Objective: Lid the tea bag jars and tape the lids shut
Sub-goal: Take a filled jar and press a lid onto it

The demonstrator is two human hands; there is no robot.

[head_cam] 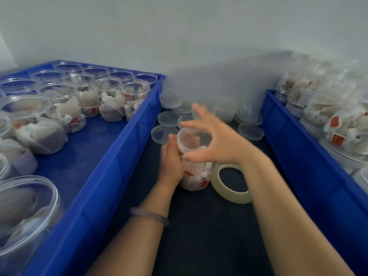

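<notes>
Now one jar [196, 173] — left hand [171, 162] grips it, right hand [221, 142] pinches its lid [191, 137].

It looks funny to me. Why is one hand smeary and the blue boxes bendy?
Head view: the right hand, gripping the lid, is motion-blurred; the left hand holding the jar is sharper; the wide-angle lens bends the left crate; the loose lids look soft.

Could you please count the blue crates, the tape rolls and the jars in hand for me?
Blue crates: 2 (left, right)
Tape rolls: 1
Jars in hand: 1
Total: 4
</notes>
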